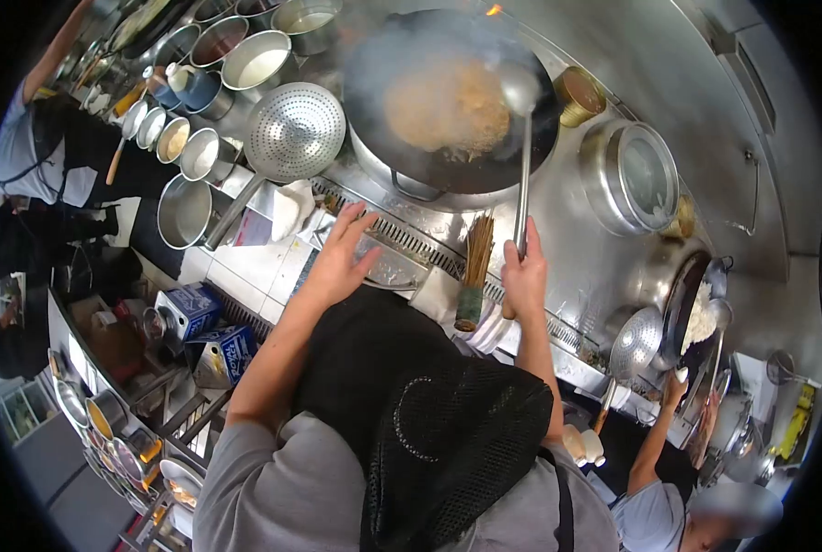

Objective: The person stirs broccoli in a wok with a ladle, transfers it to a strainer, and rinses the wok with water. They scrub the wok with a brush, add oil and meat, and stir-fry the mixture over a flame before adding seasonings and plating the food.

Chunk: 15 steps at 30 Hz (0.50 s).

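Observation:
My right hand is wrapped round the long handle of a ladle, whose bowl rests in a large black wok. Brown food fills the middle of the wok under rising smoke, so its kind is hard to make out. Empty, with fingers apart, my left hand hovers over the stove's front edge near a white cloth. Between my hands a bamboo wok brush leans upright by the slotted drain. A perforated strainer lies left of the wok.
Metal pots and seasoning bowls crowd the left side, with a steel pot below them. A lidded steel pot and a tin can stand right of the wok. People work at far left and at a second wok, lower right.

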{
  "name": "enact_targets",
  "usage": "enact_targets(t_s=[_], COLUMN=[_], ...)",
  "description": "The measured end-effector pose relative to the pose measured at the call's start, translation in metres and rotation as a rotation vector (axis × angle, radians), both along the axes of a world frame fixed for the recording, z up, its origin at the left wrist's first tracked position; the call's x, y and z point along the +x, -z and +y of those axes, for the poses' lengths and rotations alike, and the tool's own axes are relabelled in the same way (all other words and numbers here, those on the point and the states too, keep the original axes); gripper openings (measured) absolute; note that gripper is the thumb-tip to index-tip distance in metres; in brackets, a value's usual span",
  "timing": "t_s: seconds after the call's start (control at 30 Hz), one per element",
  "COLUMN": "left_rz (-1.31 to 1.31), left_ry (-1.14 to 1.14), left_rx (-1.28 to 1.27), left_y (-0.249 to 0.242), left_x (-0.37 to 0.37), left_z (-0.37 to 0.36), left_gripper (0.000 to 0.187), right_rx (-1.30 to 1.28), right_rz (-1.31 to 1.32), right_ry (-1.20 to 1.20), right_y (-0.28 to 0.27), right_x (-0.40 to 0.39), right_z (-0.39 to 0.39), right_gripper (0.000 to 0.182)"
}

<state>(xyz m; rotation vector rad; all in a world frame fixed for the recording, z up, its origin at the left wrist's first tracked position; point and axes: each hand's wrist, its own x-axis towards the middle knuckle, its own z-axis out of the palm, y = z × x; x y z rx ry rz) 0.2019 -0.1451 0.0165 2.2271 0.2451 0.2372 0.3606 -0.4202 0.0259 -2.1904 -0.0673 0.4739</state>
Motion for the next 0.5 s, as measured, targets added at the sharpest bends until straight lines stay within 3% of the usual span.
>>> enact_targets(t_s=[0.07, 0.13, 0.2, 0.33, 0.43, 0.5], left_rz=[-0.004, 0.021, -0.002, 0.004, -0.031, -0.057], left_ry=[-0.042, -0.118, -0.137, -0.141, -0.134, -0.123], left_rx=[0.013, -0.051, -0.041, -0.062, -0.083, -0.102], left_y=[0.0, -0.002, -0.002, -0.01, -0.015, -0.02], left_x=[-0.015, -0.025, -0.03, -0.03, -0.026, -0.018], left_z=[0.009, 0.015, 0.02, 0.041, 0.062, 0.078], left_gripper=[0.052, 0.049, 0.046, 0.043, 0.04, 0.039], right_rx=[-0.014, -0.1, 0.165, 0.404, 0.007, -0.063], right_rz=[-0.428, -0.275, 0.115, 0.167, -0.388, -0.311], right_ry=[0.001, -0.043, -0.021, -0.078, -0.08, -0.086], right_y=[0.012, 0.011, -0.003, -0.006, 0.003, 0.0], right_x=[-0.005, -0.005, 0.0, 0.007, 0.026, 0.042], right_z=[0.024, 0.04, 0.045, 0.04, 0.051, 0.053], right_gripper=[0.057, 0.059, 0.063, 0.062, 0.056, 0.056])
